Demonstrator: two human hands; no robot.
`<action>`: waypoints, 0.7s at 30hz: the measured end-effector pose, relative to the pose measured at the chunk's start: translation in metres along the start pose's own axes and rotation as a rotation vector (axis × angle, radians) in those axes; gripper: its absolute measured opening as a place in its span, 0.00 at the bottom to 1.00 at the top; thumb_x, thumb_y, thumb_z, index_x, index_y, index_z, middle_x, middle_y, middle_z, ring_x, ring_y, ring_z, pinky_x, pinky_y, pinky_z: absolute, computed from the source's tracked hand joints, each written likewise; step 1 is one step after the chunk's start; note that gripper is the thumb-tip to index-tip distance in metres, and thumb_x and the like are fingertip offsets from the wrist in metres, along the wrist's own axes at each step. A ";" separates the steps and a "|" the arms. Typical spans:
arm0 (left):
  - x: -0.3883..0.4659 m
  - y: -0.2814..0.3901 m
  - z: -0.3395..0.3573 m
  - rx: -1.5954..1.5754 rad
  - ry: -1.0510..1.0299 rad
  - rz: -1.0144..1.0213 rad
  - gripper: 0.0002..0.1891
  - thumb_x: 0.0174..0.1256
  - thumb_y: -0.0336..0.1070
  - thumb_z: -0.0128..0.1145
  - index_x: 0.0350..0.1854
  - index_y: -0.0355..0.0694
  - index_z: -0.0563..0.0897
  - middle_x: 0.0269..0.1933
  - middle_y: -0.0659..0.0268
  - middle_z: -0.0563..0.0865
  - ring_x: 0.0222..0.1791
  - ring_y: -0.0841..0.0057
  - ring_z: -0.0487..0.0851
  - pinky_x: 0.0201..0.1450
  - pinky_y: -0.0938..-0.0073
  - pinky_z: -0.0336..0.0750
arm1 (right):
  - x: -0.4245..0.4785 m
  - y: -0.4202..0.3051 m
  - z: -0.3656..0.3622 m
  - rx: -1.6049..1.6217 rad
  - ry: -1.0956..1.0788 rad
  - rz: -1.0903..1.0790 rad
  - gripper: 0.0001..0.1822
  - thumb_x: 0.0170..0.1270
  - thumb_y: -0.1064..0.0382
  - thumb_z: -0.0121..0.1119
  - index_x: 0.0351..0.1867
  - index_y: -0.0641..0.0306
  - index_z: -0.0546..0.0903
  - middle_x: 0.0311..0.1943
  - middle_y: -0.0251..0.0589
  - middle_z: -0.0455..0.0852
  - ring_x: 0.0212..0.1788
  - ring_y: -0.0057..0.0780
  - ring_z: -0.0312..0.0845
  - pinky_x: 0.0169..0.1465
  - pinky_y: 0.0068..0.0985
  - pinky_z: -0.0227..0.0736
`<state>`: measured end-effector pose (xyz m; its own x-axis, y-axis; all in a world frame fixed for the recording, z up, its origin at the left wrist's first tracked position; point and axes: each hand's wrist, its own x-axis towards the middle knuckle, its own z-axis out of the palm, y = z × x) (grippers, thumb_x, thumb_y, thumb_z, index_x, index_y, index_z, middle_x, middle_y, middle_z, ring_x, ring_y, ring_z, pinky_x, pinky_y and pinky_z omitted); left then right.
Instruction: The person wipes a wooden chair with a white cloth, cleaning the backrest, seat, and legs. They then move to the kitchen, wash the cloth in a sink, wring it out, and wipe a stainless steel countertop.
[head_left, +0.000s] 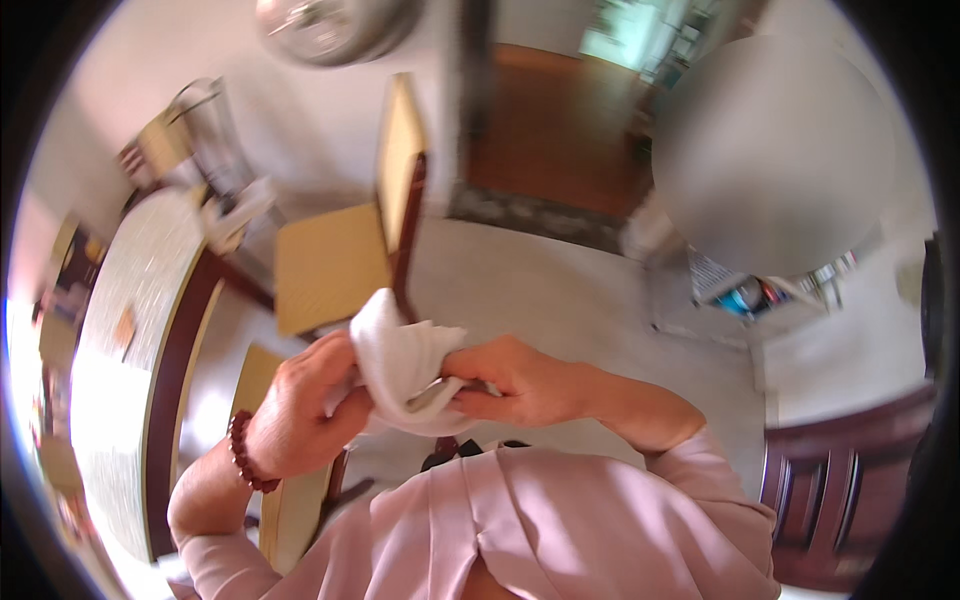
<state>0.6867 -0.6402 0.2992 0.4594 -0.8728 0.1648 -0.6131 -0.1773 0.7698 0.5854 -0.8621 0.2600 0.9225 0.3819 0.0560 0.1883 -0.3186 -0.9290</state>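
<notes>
Both of my hands grip a bunched white cloth (405, 360) in front of my chest. My left hand (311, 401), with a dark red bead bracelet (244, 454) at the wrist, pinches its left side. On the other side, the fingers and thumb of my right hand (517, 382) close on a folded edge. One corner of the cloth sticks up between the hands, and its lower part droops in a loose fold. The cloth hangs in the air above the floor, near a chair seat (334, 266).
A light-topped table (139, 300) with dark red edging stands at left. Beyond my hands is a chair with a yellowish backrest (400, 150). A doorway (555, 135) opens at the top. A rack with items (746, 296) stands at right, above a dark red panelled door (844, 487).
</notes>
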 end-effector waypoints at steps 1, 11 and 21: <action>0.015 -0.008 0.003 -0.052 -0.011 -0.063 0.15 0.52 0.21 0.50 0.45 0.31 0.74 0.37 0.55 0.80 0.35 0.68 0.81 0.40 0.73 0.74 | -0.001 0.006 -0.006 0.001 0.032 0.028 0.13 0.60 0.70 0.55 0.47 0.69 0.76 0.33 0.46 0.81 0.32 0.33 0.77 0.39 0.27 0.71; 0.253 -0.033 0.092 -0.327 -0.174 0.043 0.22 0.56 0.20 0.45 0.56 0.32 0.67 0.45 0.60 0.79 0.45 0.79 0.75 0.52 0.77 0.68 | -0.077 0.104 -0.154 -0.003 0.298 0.105 0.16 0.61 0.62 0.57 0.48 0.68 0.76 0.28 0.46 0.80 0.27 0.37 0.75 0.33 0.30 0.69; 0.455 -0.077 0.195 -0.355 -0.186 -0.041 0.22 0.63 0.22 0.45 0.61 0.34 0.70 0.49 0.65 0.78 0.46 0.85 0.72 0.53 0.83 0.64 | -0.099 0.227 -0.320 0.054 0.733 0.315 0.11 0.59 0.62 0.59 0.34 0.71 0.79 0.22 0.49 0.79 0.22 0.30 0.72 0.30 0.28 0.69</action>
<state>0.8174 -1.1118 0.1950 0.3350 -0.9414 0.0399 -0.3218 -0.0745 0.9439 0.6447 -1.2503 0.1606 0.9198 -0.3924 -0.0037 -0.1176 -0.2666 -0.9566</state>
